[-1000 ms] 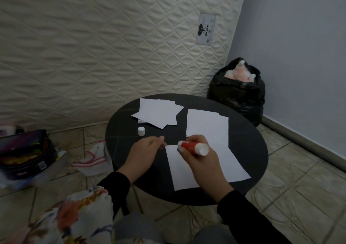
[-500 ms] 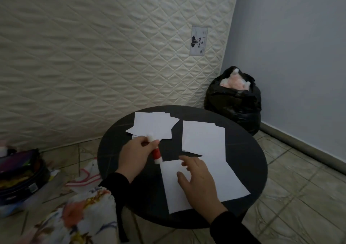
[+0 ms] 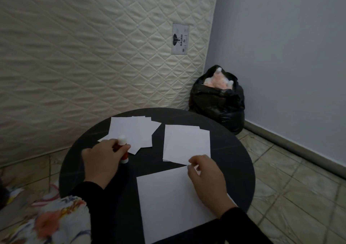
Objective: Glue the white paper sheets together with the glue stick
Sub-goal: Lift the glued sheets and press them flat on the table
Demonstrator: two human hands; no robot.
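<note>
Left hand (image 3: 102, 162) is wrapped around the glue stick (image 3: 123, 151), fingers closed on the red barrel, with the white cap end poking up past my fingers and the base resting on the black round table (image 3: 241, 161). It stands pretty much upright, right at the near corner of the messy fanned pile of white sheets (image 3: 133, 132) at the far left of the table.

Right hand (image 3: 206, 177) is over on the other side, thumb and forefinger pinched together on the near corner of the neater stack of sheets (image 3: 186, 142). That stack sits just right of the fanned pile, with a strip of bare table between them. Closest to me is one big white sheet (image 3: 168, 202), lying flat and a bit skewed, its near edge hanging over the table rim. My right wrist is hovering over its right side.

Behind the table there's a quilted mattress (image 3: 93, 56) leaning upright and a stuffed black bin bag (image 3: 218, 101) in the corner.
</note>
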